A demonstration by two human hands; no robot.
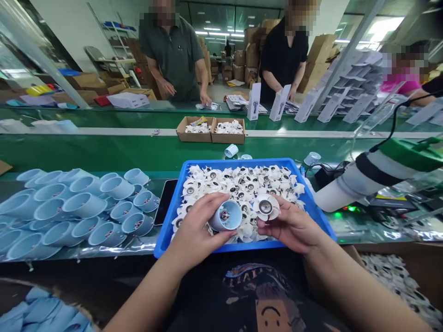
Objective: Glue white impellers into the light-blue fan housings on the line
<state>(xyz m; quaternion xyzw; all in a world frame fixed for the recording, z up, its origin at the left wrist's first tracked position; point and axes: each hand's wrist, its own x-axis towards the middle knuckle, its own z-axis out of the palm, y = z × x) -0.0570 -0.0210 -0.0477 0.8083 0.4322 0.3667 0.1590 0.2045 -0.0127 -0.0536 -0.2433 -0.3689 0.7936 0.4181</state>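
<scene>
My left hand (199, 230) grips a light blue cup-shaped housing (226, 216), its open mouth turned toward me with a small metal part visible inside. My right hand (290, 226) holds a white fan impeller (266, 207) just to the right of the housing, almost touching it. Both hands hover over the near edge of a blue plastic tray (166, 230) filled with several white impellers (242, 182).
A pile of light blue housings (76, 207) lies left of the tray, beside a dark phone (165, 201). A white tool with black and green bands (374, 177) hangs at right. Two cardboard boxes (211, 130) sit on the green conveyor. Three people work across the belt among white cartons (254, 101).
</scene>
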